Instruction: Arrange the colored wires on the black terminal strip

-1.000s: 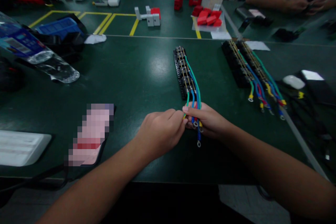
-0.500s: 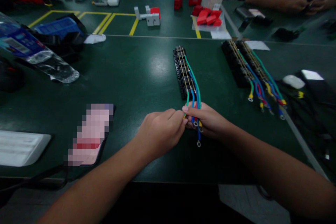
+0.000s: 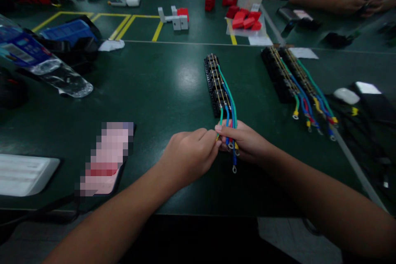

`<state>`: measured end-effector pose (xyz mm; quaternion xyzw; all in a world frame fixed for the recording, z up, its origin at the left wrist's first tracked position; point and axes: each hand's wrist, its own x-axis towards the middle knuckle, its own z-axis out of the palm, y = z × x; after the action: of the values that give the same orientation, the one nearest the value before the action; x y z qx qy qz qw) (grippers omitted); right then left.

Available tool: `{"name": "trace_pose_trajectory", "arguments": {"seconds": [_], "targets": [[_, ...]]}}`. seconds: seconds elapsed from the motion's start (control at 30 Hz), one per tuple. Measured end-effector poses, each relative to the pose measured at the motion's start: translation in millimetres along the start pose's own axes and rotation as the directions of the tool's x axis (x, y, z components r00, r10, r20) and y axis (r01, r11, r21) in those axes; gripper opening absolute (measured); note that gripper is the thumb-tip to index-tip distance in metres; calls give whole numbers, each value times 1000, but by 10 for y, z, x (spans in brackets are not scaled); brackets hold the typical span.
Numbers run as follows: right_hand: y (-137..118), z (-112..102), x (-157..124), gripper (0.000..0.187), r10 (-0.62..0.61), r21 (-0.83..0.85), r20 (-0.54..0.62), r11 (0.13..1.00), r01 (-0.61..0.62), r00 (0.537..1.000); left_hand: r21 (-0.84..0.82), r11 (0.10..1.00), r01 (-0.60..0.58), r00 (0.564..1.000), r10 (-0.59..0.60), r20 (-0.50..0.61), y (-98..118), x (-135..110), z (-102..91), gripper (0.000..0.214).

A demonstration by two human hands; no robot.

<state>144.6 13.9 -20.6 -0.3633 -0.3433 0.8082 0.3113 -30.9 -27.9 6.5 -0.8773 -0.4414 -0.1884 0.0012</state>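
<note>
Left hand (image 3: pixel 192 152) pinched tight on the leftmost green wire (image 3: pixel 221 116), and my right hand (image 3: pixel 247 140) is closed about the wires (image 3: pixel 234 111), thumb tip at that green one. The strip (image 3: pixel 214 80) lies just beyond both hands, long axis running away, far end leaning left.

Forearms (image 3: pixel 123 206) bare; left hand (image 3: pixel 192 150), right hand (image 3: pixel 247 140) bare; dark clothing (image 3: pixel 198 239) over lap.

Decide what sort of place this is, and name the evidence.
Probably an electrical assembly workshop: a green worktop with yellow markings, a black module with ring-ended wires, and grouped red parts.
</note>
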Motion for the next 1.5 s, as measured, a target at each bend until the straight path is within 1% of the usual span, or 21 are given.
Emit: {"name": "trace_pose_trajectory", "arguments": {"seconds": [0.2,0.53,0.77,1.27,1.5], "targets": [[-3,13,2,27,4,-4,-16,1000,-4,1000,3,1000,-2,1000,2,2,4,5,7,25],[11,-11,12,25,-5,-1,-6,1000,5,1000,13,1000,-7,999,7,31,6,-3,-8,26],[6,0,9,26,-11,-7,2,1000,11,1000,23,1000,-16,1000,16,17,3,1,3,27],[10,-5,12,26,0,-3,-2,1000,0,1000,29,1000,-7,999,6,44,10,-9,-8,27],[8,1,14,25,-9,14,-4,1000,9,1000,33,999,-13,1000,12,26,1,7,1,27]]}}
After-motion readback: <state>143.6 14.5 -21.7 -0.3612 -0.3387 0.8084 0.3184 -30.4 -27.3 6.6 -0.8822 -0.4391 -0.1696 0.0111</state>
